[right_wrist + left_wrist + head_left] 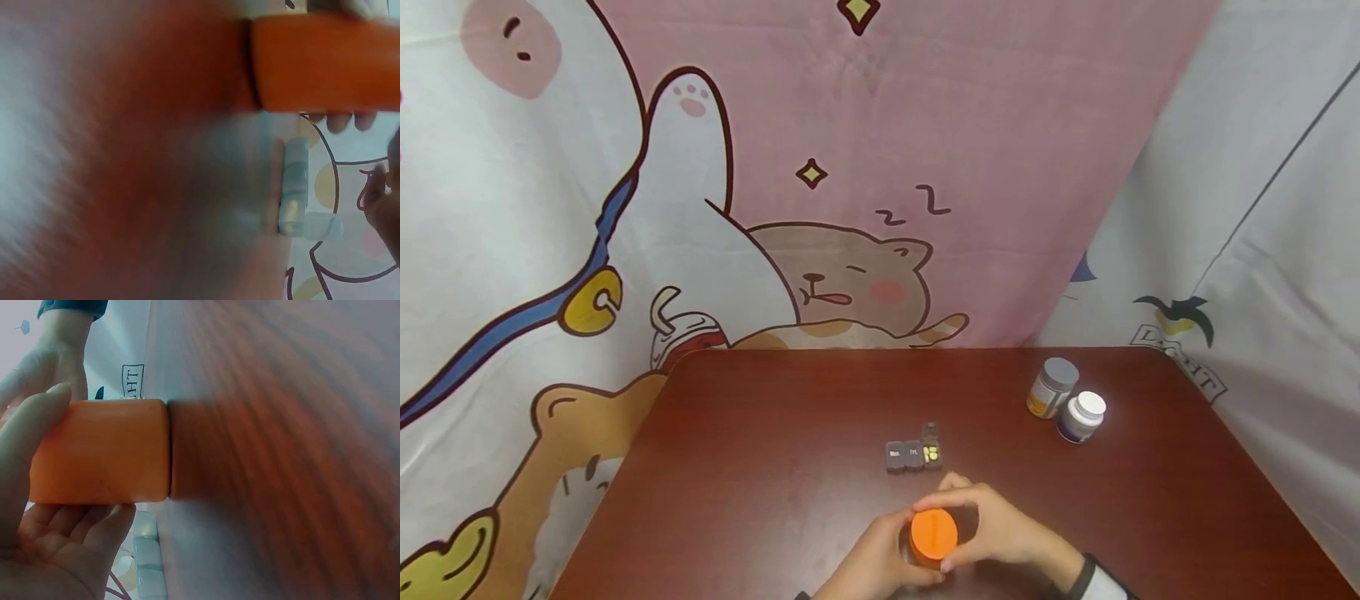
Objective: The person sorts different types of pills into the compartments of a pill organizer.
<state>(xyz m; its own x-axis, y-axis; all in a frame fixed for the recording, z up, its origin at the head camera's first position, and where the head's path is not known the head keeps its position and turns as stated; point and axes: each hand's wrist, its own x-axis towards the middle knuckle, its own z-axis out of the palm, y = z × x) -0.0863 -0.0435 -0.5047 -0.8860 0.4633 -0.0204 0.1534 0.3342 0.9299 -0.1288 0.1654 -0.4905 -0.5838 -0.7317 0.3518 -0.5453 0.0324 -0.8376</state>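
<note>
An orange bottle [933,534] with an orange lid stands upright on the table, in front of a small pill organizer [913,455]. My left hand [874,560] grips the bottle's side, its thumb [28,428] on the near face in the left wrist view. From the right, my right hand [1000,527] holds the bottle around its top, thumb and forefinger on opposite sides. The organizer's rightmost compartment has its cover raised, with yellow pills [931,453] inside. In the right wrist view the orange bottle [325,62] hides part of the hands.
At the back right of the brown table [760,417] stand a grey-lidded bottle [1052,388] and a white-capped bottle [1082,417], side by side. A printed cartoon cloth [1037,125] hangs behind the table and along its sides.
</note>
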